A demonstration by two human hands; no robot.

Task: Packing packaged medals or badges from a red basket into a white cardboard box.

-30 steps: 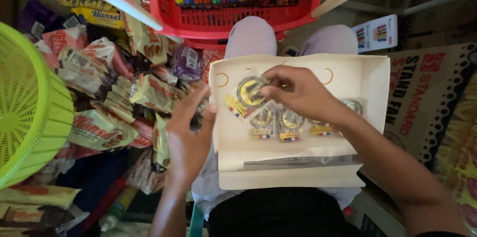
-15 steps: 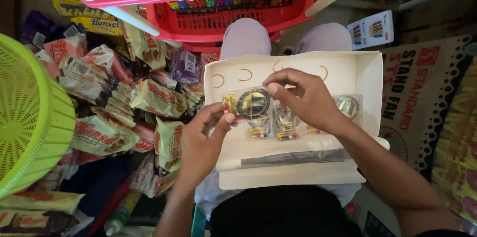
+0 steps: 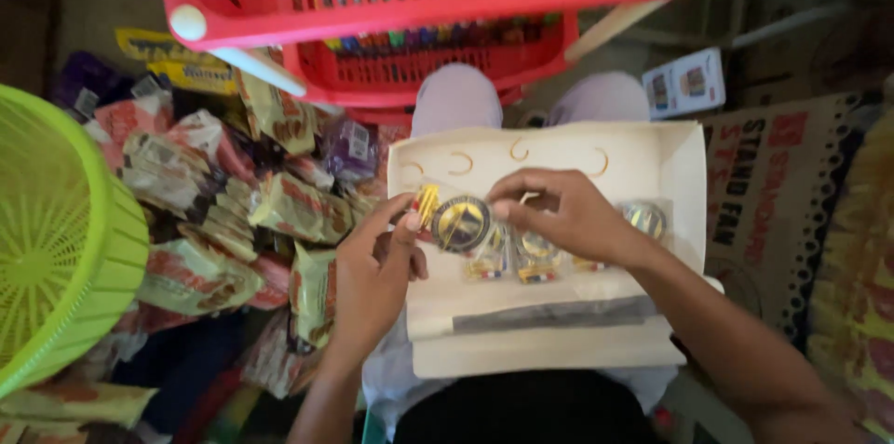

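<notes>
Right over the open white box (image 3: 559,160) on the person's lap sits a small round packet (image 3: 461,222), dark in the middle with a gold rim and a yellow tab at its left end. Both hands pinch it: the left hand (image 3: 372,276) closes thumb and fingers on the yellow end, the right hand (image 3: 559,216) curls over the round part from the right. More such packets (image 3: 643,219) lie in the box, mostly hidden under the right hand; their detail is blurred
</notes>
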